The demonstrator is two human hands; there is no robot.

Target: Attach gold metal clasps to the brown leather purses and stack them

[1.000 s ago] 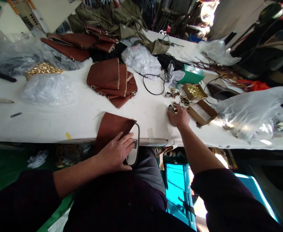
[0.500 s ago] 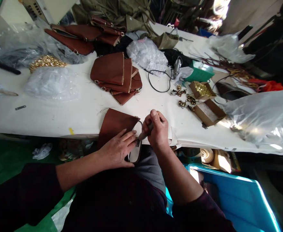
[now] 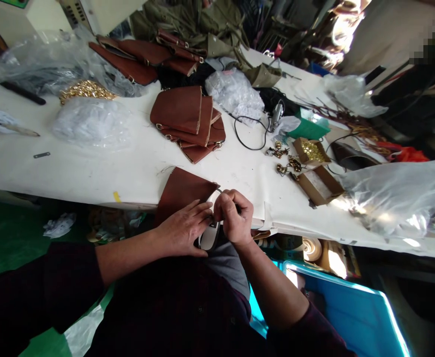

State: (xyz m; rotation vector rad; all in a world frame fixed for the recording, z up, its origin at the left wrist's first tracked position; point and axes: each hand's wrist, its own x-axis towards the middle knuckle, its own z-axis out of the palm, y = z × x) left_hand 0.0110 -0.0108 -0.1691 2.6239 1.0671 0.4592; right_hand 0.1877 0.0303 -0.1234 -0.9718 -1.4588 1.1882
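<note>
My left hand (image 3: 186, 228) lies flat with fingers stretched over a piece of brown leather (image 3: 182, 191) and a pale, dark-edged part (image 3: 209, 239) at the table's front edge. The leather has a zigzag-cut edge. My right hand (image 3: 236, 216) is a fist around a hand tool with a dark handle (image 3: 239, 208). Most of the tool is hidden by the fingers, so its exact kind cannot be made out. Its lower end points at the pale part, close beside my left fingertips.
Stacked brown leather pieces (image 3: 188, 116) with small buckles lie beyond my hands. A plastic bag (image 3: 91, 121) and gold-coloured hardware (image 3: 85, 90) are at left. Small cardboard boxes (image 3: 320, 184) and a large plastic bag (image 3: 399, 193) stand right. Below is a blue bin (image 3: 351, 302).
My right hand has come down and tilted, closer to my left fingers, and the tool shows less. My left hand stays on the leather. The whole view has shifted slightly.
</note>
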